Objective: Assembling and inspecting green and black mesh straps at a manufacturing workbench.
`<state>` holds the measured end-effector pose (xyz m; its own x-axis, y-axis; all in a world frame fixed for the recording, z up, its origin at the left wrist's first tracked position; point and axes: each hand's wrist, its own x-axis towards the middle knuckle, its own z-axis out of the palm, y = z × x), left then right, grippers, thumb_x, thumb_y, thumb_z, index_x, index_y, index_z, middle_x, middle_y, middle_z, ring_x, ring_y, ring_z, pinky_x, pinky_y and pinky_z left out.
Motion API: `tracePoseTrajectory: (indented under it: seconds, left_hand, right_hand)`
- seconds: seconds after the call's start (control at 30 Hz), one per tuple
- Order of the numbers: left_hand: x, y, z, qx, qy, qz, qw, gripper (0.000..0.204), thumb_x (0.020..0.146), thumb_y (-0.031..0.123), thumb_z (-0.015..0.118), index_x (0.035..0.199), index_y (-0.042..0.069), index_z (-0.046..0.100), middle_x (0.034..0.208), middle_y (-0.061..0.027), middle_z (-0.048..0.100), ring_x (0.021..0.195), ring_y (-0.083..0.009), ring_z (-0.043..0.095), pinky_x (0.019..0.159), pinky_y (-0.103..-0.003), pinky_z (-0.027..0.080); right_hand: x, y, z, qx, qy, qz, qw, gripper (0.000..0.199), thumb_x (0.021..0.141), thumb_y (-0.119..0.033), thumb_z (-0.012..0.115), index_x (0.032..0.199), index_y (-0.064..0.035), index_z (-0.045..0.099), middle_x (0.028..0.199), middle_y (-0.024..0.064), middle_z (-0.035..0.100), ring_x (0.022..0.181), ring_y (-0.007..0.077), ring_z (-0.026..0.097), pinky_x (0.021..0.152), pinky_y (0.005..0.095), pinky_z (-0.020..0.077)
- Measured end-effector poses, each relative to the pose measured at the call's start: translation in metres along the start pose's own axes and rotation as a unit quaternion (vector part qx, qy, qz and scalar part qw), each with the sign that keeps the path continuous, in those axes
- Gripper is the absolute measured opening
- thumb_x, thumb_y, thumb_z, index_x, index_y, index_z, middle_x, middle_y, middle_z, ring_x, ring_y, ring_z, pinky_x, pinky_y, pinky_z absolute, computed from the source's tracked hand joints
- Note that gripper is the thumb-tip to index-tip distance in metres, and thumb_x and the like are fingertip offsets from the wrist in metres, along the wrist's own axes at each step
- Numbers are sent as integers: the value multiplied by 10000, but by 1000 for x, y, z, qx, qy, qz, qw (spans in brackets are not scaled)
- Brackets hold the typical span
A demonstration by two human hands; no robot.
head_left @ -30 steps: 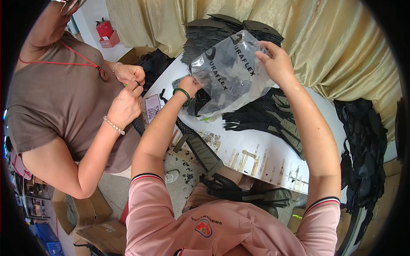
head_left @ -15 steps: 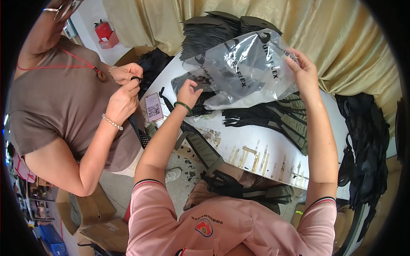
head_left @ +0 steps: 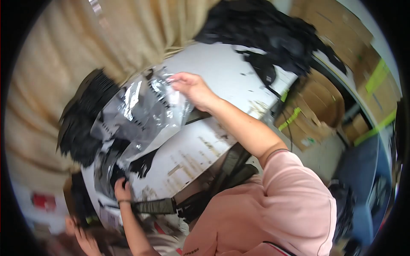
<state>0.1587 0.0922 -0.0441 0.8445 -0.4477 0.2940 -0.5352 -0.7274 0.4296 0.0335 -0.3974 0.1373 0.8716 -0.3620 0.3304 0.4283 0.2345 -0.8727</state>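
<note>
Right hand (head_left: 193,88) pinches clear bag (head_left: 147,113); left hand (head_left: 123,190) blurs, its grip I cannot tell

Gold-beige curtain (head_left: 132,36) hangs in deep folds behind white table (head_left: 207,64), sheen on fabric. Tabletop pale, brown stains and strips along near edge. Upper right: stacked brown cartons (head_left: 335,25) against pale wall (head_left: 383,40), yellow-green tape (head_left: 378,74) on some. Below, open cardboard box (head_left: 322,96) above light grey floor (head_left: 326,155). Far right, large blue object (head_left: 361,170), kind unclear. Lower left blurred, red box (head_left: 44,201) there. Light bright, fairly even.
</note>
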Motion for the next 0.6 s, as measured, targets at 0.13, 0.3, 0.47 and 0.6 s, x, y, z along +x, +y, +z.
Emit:
tracePoseTrajectory:
  seconds: [0.13,0.3,0.47,0.6]
  left_hand:
    - [-2,3,17,64,-3,-2,998,263,741,112,658,982,19,609,1140,-214,551,1062,-387,518,918,-411,414]
    - [8,39,22,12,16,-15,1000,194,757,60,637,942,10,604,960,-179,582,914,-355,554,829,-399,438]
    - [4,59,21,-78,50,18,995,179,809,96,596,959,-1,598,968,-139,571,890,-290,556,796,-352,446]
    - [13,87,26,-99,37,28,994,177,849,113,571,972,-12,602,960,-113,570,857,-234,558,774,-313,447]
  right_hand:
    - [-43,-52,-61,23,32,5,999,197,879,-86,569,1068,-51,614,911,8,625,780,98,565,719,242,471]
    - [-100,-141,-169,-106,235,-165,952,270,820,-61,610,1089,-44,605,967,23,630,835,103,581,739,231,458]
    - [-195,-212,-311,-161,523,-416,726,299,848,-31,577,1145,-18,541,940,67,610,812,146,582,720,257,485]
    - [-328,-209,-410,-185,658,-431,589,316,830,-9,522,1141,-26,461,996,113,573,840,181,592,633,311,515]
